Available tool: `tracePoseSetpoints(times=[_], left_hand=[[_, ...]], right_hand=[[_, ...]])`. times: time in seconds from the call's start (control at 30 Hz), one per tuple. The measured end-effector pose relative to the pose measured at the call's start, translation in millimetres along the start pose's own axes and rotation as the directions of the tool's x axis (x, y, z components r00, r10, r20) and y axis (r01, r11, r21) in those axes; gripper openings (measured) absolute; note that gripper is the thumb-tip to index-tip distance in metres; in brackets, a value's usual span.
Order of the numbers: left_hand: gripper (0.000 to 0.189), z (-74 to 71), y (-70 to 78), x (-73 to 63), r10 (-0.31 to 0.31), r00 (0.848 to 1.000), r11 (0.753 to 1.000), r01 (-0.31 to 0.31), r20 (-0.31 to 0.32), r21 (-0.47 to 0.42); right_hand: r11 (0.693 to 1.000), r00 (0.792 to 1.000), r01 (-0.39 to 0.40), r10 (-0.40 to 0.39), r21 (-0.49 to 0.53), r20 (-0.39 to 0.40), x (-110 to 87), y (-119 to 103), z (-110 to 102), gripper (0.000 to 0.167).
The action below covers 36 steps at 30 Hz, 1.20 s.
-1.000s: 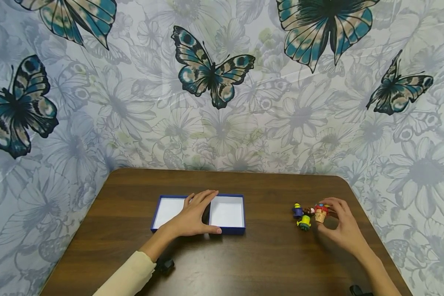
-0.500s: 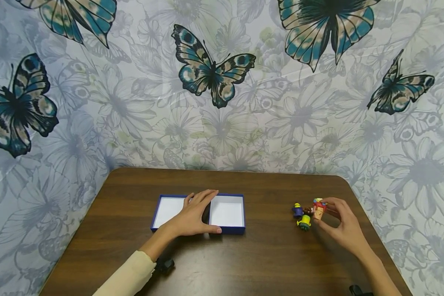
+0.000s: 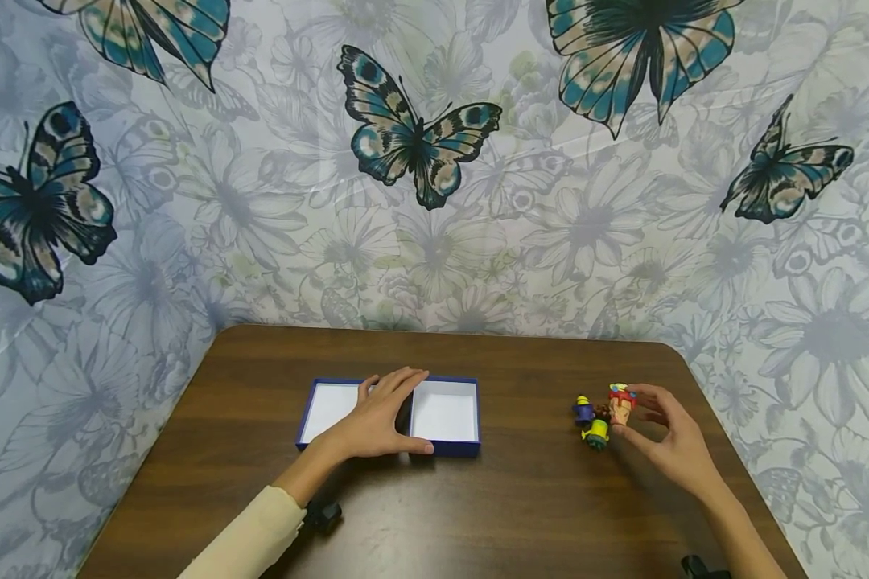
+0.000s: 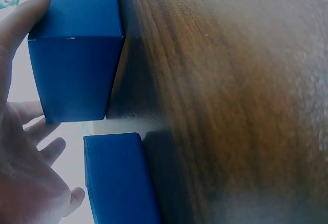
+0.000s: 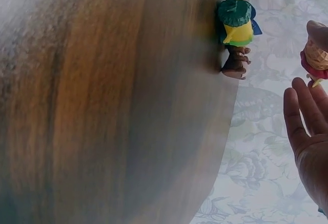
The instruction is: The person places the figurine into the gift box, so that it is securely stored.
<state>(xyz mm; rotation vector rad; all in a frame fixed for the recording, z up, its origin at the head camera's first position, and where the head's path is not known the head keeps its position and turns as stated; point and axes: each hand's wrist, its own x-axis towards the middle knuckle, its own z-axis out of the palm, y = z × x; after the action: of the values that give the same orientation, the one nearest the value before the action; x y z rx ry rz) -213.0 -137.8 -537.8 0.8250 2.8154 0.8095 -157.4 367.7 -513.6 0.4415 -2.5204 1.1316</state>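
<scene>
My left hand point(image 3: 376, 422) spans the right-hand shallow blue box point(image 3: 456, 449), thumb at its near wall and fingertips at its far wall. White inside, this box stands beside a second blue box point(image 3: 306, 414), which the hand partly covers. In the left wrist view the thumb lies against the gripped box point(image 4: 74, 75). My right hand point(image 3: 673, 442) pinches a toy ice cream cone point(image 3: 621, 408) with a red top between thumb and fingers. Just left of it cluster a yellow-and-green figurine point(image 3: 596, 434), a purple-blue one with a yellow top point(image 3: 583, 411) and a brown one point(image 5: 236, 62).
Everything stands on a brown wooden table point(image 3: 521, 498) with rounded far corners. Behind it hangs a floral cloth point(image 3: 471, 265) printed with large butterflies. Dark wrist cameras show below both hands, near the left sleeve point(image 3: 253, 531).
The toy cone in my right hand has moved slightly left and up, and now overlaps the brown figurine. My left hand and the boxes hold their place.
</scene>
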Motion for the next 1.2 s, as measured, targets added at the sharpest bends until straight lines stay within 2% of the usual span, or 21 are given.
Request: tracePoseSetpoints(times=[0.47,1.2], left_hand=[[0.123,-0.4,-0.3,-0.9,-0.011,0.999,1.000,0.011,0.036,-0.017],[0.125,-2.8,-1.1,3.5,0.000,0.999,1.000,0.000,0.037,-0.005]], right_hand=[[0.999,0.999,-0.032,0.032,-0.006,0.038,1.3,-8,5,0.072],[1.000,0.994,-0.022,0.024,-0.019,0.108,5.7,-16,20,0.067]])
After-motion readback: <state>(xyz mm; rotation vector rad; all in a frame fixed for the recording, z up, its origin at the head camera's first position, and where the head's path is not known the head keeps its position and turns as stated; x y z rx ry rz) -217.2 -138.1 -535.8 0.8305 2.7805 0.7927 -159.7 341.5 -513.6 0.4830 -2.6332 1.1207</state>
